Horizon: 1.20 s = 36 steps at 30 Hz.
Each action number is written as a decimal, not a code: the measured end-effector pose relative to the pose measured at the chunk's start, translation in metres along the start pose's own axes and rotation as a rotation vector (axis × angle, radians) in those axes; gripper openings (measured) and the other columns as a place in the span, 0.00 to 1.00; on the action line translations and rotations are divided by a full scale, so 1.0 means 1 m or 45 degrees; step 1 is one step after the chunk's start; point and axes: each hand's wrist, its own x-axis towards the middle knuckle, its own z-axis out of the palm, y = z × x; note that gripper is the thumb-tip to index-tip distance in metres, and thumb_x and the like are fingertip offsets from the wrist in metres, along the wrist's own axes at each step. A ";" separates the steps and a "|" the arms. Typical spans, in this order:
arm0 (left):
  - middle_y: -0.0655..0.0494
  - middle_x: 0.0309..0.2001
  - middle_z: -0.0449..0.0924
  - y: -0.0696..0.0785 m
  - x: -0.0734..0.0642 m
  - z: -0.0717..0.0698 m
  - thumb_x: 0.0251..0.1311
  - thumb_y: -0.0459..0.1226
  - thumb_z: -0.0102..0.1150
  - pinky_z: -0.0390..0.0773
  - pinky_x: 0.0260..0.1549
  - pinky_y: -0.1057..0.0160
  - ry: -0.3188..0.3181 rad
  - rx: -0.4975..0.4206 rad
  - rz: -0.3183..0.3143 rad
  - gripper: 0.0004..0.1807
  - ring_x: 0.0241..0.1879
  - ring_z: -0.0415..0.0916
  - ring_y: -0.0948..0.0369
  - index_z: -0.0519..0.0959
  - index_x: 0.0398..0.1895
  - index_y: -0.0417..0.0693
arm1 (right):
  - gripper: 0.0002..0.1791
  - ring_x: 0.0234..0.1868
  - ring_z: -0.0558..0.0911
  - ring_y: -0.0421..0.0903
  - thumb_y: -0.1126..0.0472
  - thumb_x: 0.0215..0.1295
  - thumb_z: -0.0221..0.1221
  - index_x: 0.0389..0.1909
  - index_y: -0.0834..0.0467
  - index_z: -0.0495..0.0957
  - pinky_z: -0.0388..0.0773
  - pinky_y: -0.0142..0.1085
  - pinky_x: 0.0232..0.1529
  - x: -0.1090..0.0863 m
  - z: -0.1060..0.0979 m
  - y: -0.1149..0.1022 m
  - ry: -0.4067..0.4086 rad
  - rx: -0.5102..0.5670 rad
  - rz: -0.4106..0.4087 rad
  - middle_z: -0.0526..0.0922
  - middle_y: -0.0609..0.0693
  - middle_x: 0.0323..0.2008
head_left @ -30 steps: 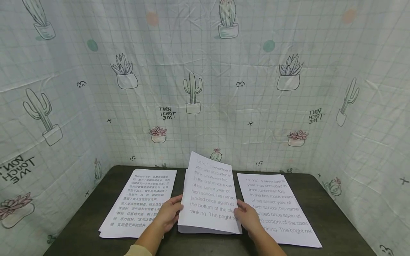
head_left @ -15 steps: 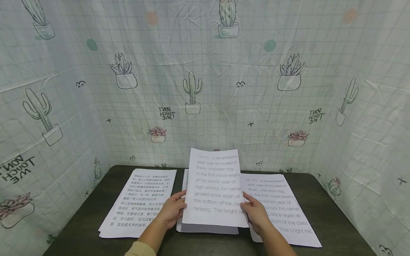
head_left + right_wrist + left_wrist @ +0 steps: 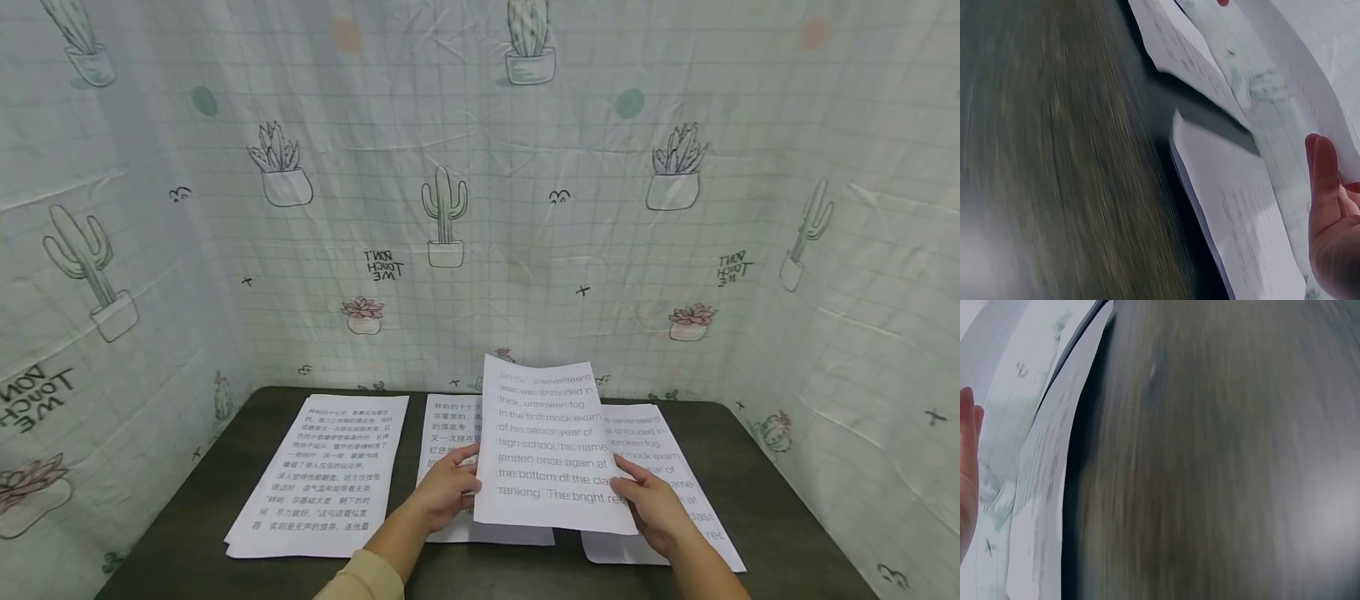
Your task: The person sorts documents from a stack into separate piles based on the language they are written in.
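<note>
Between both hands a sheet of paper (image 3: 547, 450) with large English print is held up, tilted, above the table; whether it is one sheet or more I cannot tell. My left hand (image 3: 448, 492) pinches its left edge, and my right hand (image 3: 654, 507) pinches the right edge. Below it lies a middle stack of paper (image 3: 450, 417) with Chinese print, partly covered by the raised sheet. To the right, an English-printed stack (image 3: 675, 467) is partly hidden behind the sheet and right hand. In the right wrist view, the right hand's fingers (image 3: 1325, 169) touch the sheet's edge.
At the left lies another stack of Chinese-printed pages (image 3: 322, 475), slightly uneven at its lower edge. All stacks rest on a dark wooden table (image 3: 187, 508). A cactus-patterned cloth (image 3: 510, 250) hangs behind the table and at both sides.
Both hands have lifted the English-printed sheet off the middle stack and moved it right, partly over the right stack. Chinese print on the middle stack has come into view.
</note>
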 end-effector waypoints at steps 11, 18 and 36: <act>0.40 0.56 0.79 -0.012 0.020 0.051 0.47 0.19 0.48 0.81 0.36 0.63 -0.047 -0.066 -0.012 0.42 0.40 0.81 0.61 0.58 0.73 0.37 | 0.36 0.40 0.82 0.34 0.62 0.74 0.48 0.77 0.63 0.44 0.82 0.33 0.40 -0.006 -0.059 -0.001 -0.013 0.010 0.058 0.80 0.35 0.41; 0.42 0.54 0.81 -0.016 0.027 0.080 0.49 0.18 0.49 0.82 0.35 0.62 -0.024 -0.035 -0.030 0.40 0.39 0.82 0.61 0.61 0.72 0.38 | 0.37 0.39 0.82 0.33 0.63 0.74 0.48 0.76 0.67 0.41 0.82 0.33 0.39 -0.009 -0.086 -0.002 0.021 -0.011 0.047 0.80 0.32 0.37; 0.41 0.50 0.84 -0.032 0.032 0.134 0.48 0.18 0.54 0.83 0.31 0.62 0.126 0.115 -0.015 0.33 0.37 0.82 0.61 0.69 0.64 0.32 | 0.36 0.33 0.82 0.34 0.61 0.74 0.49 0.75 0.69 0.44 0.82 0.34 0.34 -0.013 -0.131 0.009 0.194 -0.153 0.113 0.79 0.31 0.33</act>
